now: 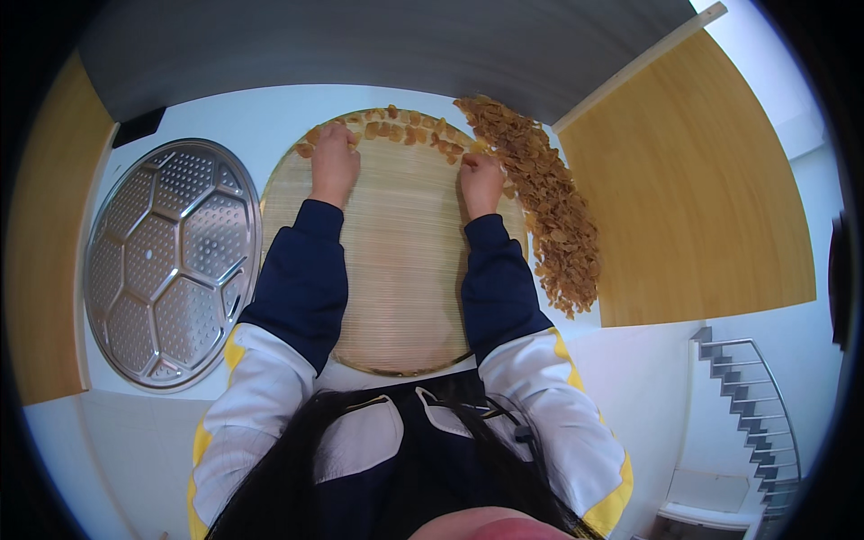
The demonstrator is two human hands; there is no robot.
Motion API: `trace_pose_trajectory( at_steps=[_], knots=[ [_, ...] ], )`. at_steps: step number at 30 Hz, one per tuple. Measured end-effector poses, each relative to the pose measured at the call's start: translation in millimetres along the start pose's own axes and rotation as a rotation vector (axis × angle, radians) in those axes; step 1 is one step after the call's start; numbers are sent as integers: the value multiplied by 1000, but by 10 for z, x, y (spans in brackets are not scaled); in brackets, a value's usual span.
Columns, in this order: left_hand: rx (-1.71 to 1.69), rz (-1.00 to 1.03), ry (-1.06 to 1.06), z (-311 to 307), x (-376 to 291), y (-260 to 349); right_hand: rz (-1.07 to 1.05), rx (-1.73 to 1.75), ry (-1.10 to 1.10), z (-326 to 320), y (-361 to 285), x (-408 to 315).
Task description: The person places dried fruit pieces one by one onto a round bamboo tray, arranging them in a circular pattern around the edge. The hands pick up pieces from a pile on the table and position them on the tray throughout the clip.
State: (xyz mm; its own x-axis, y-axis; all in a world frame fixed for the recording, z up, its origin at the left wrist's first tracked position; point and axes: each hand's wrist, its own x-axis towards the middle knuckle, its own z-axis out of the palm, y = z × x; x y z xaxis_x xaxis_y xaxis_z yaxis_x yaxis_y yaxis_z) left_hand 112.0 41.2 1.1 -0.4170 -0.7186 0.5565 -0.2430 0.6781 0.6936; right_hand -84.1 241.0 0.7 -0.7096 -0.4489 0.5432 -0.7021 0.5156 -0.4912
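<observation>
A round woven mat or tray of pale slats (405,270) lies in front of me, with thin amber-brown dried pieces (410,135) in loose rows along its far edge. My left hand (335,162) is over the far left part of the mat, fingers bent down among the pieces; its fingertips are partly hidden. Near the far right edge, my right hand (482,181) has its fingers curled together beside the pieces, and whether it holds one cannot be seen. A long heap of the same pieces (547,202) lies just right of the mat, partly over its rim.
To the left lies a large round perforated metal steamer plate (152,253). A small black object (139,127) sits at the back left corner of the white tabletop (270,101). Wooden panels flank both sides, and a dark grey panel (337,47) stands behind.
</observation>
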Motion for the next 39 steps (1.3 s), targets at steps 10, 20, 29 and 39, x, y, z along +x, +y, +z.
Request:
trace_pose_trajectory(
  at_steps=[10,20,29,39],
  knots=[
    [54,58,-18,93,-13,-134,-52,-12,-18,-2,-17,-92],
    [117,43,14,156,-36,-133,-135,52,36,-12,-56,-175],
    [124,111,-28,110,-25,-63,-97,120,124,-778,259,-402],
    [-105,283,-388,423,-492,1023,137,-150,281,-1759,1471,-559]
  ],
)
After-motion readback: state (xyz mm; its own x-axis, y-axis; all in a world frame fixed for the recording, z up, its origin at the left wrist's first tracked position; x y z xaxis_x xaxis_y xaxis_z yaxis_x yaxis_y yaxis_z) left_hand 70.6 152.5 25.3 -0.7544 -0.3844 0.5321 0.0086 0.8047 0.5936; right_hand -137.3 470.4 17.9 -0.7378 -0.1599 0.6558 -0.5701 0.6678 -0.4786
